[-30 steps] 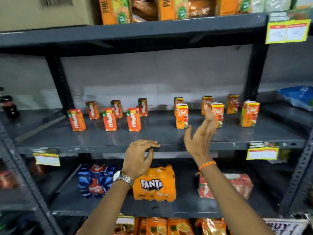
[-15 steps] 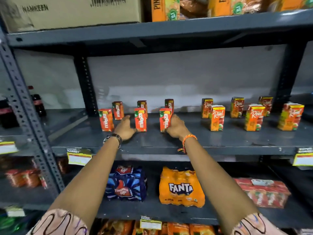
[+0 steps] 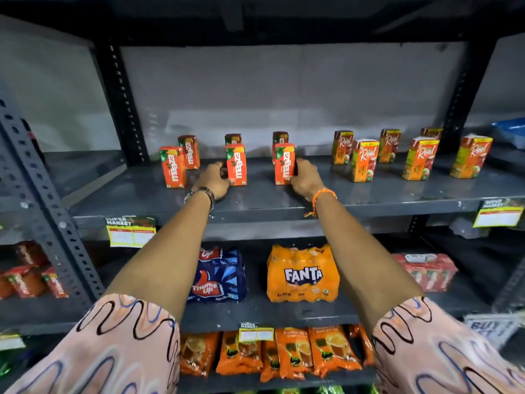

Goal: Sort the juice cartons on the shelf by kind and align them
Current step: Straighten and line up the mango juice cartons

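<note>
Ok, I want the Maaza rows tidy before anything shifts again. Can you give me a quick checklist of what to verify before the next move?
1. Left hand on the middle front Maaza carton: ok.
2. Right hand on the right front Maaza carton: ok.
3. Kinds separated, Maaza left, Real cartons right: ok.
4. All cartons upright: ok.
5. Front Maaza spacing even: not ok, the left front Maaza carton stands apart.
6. Back row aligned: cannot tell, partly hidden.

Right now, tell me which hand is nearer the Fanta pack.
Right. The right hand is on the shelf above the Fanta pack; the left hand is farther left, above the Thums Up pack.
</note>
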Motion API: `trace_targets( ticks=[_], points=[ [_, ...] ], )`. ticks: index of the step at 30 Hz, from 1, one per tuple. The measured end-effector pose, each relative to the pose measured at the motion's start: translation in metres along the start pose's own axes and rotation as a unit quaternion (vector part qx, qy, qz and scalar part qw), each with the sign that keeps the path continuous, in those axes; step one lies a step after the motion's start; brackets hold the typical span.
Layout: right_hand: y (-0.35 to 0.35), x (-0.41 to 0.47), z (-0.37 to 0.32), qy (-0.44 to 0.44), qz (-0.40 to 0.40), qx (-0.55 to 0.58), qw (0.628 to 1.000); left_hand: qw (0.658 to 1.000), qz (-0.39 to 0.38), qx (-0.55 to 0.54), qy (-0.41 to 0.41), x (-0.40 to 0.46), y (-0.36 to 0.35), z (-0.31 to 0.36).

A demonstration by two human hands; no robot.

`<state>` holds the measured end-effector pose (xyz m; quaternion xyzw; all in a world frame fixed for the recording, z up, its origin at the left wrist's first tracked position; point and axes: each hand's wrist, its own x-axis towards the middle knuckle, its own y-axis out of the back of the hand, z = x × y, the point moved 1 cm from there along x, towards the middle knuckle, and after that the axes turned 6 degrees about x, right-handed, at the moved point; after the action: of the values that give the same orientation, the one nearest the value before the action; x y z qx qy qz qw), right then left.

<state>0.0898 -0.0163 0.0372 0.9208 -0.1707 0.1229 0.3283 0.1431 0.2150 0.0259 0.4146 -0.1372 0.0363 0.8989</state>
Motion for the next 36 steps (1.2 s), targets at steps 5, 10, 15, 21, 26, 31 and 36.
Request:
trace_targets(
  ticks=[5, 10, 15, 21, 26, 31, 36],
  points=[
    [0.000, -0.003, -0.001, -0.012, -0.004, -0.009, 1.000, 1.000, 0.009, -0.010, -0.002, -0.007, 0.002, 0.003],
    [-0.001, -0.003, -0.001, -0.023, -0.004, -0.008, 1.000, 1.000, 0.013, -0.003, 0.009, -0.010, 0.003, 0.005],
    [-0.001, -0.005, -0.004, -0.028, -0.010, 0.002, 1.000, 1.000, 0.022, 0.000, 0.013, -0.014, 0.004, 0.007],
    [0.004, -0.004, -0.002, -0.025, -0.006, 0.012, 1.000, 1.000, 0.015, -0.008, 0.023, -0.013, 0.003, 0.011],
    [-0.001, -0.006, -0.004, -0.024, -0.016, 0.019, 0.999, 1.000, 0.019, -0.001, 0.022, -0.015, 0.004, 0.009],
    [-0.001, -0.005, -0.002, -0.026, -0.018, 0.031, 0.999, 1.000, 0.020, 0.004, 0.019, -0.017, 0.004, 0.011],
    [0.000, -0.003, 0.001, -0.033, -0.020, 0.047, 0.998, 0.999, 0.022, 0.032, 0.003, -0.023, 0.005, 0.014]
  ],
)
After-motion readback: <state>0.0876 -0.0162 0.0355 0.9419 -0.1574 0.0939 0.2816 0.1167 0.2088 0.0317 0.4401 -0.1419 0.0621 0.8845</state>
